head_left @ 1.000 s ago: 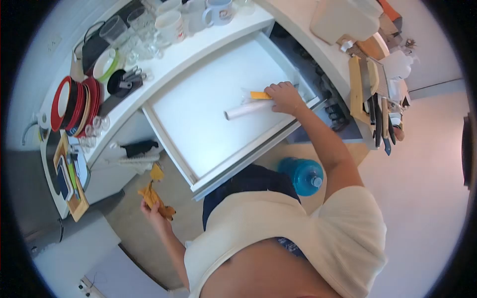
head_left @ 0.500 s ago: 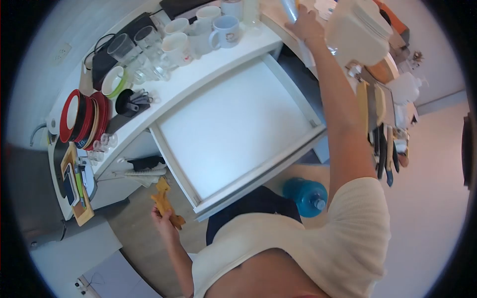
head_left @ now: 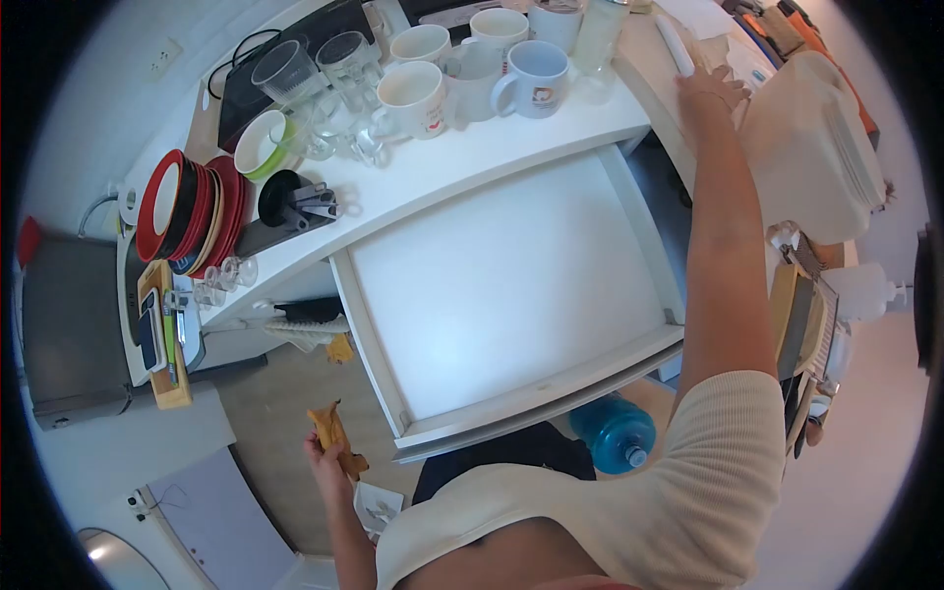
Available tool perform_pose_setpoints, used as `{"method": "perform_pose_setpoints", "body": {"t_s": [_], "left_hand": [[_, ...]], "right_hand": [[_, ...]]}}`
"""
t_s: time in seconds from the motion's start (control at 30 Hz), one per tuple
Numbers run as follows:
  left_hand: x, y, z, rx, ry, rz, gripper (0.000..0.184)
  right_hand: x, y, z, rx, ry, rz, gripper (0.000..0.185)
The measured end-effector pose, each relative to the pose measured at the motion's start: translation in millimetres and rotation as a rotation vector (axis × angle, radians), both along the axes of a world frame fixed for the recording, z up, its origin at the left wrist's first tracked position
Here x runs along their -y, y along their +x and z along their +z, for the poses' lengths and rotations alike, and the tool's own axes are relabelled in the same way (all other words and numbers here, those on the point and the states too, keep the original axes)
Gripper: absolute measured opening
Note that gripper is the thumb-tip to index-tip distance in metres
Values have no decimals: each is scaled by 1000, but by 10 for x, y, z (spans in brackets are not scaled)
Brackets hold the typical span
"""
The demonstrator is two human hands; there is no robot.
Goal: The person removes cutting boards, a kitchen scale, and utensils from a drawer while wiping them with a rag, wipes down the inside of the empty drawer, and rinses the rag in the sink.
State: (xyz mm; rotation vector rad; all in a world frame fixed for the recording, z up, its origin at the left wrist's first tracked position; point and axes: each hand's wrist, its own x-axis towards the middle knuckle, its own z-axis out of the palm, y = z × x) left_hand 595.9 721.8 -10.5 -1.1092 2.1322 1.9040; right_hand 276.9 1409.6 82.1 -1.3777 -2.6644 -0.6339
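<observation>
Low at the left, my left hand [head_left: 329, 467] is closed around a crumpled yellow-orange cloth [head_left: 337, 442], held over the floor beside the drawer. My right hand [head_left: 713, 96] reaches far out to the counter at the upper right, fingers spread. A long white object [head_left: 675, 45] lies just beyond its fingertips, and a white packet or sheet [head_left: 749, 67] is beside it; contact is hard to make out. Between my arms, a white drawer [head_left: 516, 285] stands pulled out toward my body.
White mugs [head_left: 413, 98], clear glasses [head_left: 349, 61] and stacked red and black plates [head_left: 192, 216] crowd the countertop. A large cream container [head_left: 811, 147] stands beside my right forearm. Below the drawer's right corner is a blue water jug [head_left: 615, 433]. A wooden tray [head_left: 175, 388] sits far left.
My view has shifted, so the countertop things appear lower and further right. My right hand now shows more spread fingers near the long white object. The cloth stays in my left hand.
</observation>
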Motion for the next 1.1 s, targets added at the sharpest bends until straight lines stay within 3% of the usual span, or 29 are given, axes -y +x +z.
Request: {"method": "perform_pose_setpoints", "body": {"t_s": [0.03, 0.1, 0.2, 0.27, 0.33, 0.4, 0.47, 0.5, 0.53, 0.57, 0.63, 0.67, 0.7, 0.73, 0.8, 0.83, 0.93, 0.97, 1.03, 1.07, 1.1], "left_hand": [[-42, -40, 35, -1, 3, -11, 48], [-42, -37, -26, -25, 7, -30, 49], [-35, -22, -36, -74, -18, -87, 50], [2, -27, -81, -94, -45, -114, 50], [131, -2, -200, -145, -228, -245, 49], [-142, -114, 246, -95, -327, -281, 46], [-236, -184, 364, -104, -398, -333, 40], [-216, -217, 324, -157, -372, -350, 37], [-322, -271, 365, -316, -369, -378, 33], [-473, -288, 459, -474, -362, -398, 30], [-718, -311, 626, -534, -369, -496, 30], [-805, -312, 669, -534, -357, -495, 30], [-879, -308, 701, -642, -414, -659, 32], [-933, -275, 725, -751, -470, -824, 34], [-1021, -166, 752, -762, -481, -858, 35], [-1036, -101, 737, -763, -502, -894, 36], [-991, 64, 515, -614, -287, -839, 32], [-964, 135, 444, -503, -198, -828, 31], [-890, 219, 248, -474, -152, -808, 30], [-868, 251, 175, -466, -124, -776, 29], [-874, 271, 175, -461, -113, -776, 29]], "right_hand": [[1, 26, -29, 2, 1, 4, 54], [9, 111, -52, -135, 308, 306, 51], [139, 95, 222, -16, 448, 399, 44], [646, 442, 572, -90, 417, 387, 40], [1182, 879, 817, -145, 373, 376, 39], [1570, 1269, 899, -300, -314, 359, 34], [1797, 1585, 408, -408, -596, 789, 27], [2088, 1703, 228, -231, -914, 825, 21], [2355, 1808, -295, -274, -1255, 1142, 21], [2909, 2037, -381, -158, -1400, 1262, 22], [3727, 2508, -361, 80, -2135, 834, 43], [4038, 2706, -406, -53, -2287, 675, 45], [4248, 2844, -474, -193, -2424, 506, 47], [4336, 2914, -477, -190, -2414, 502, 47], [4428, 3040, -494, -516, -2405, 357, 45], [4406, 3104, -536, -518, -2393, 346, 45], [4217, 3264, -703, -556, -2188, 462, 37], [4148, 3342, -737, -545, -2182, 433, 37], [3989, 3434, -607, -374, -1722, 771, 33], [3866, 3465, -457, -264, -1939, 631, 31], [3765, 3497, -340, -257, -1933, 621, 31]]}}
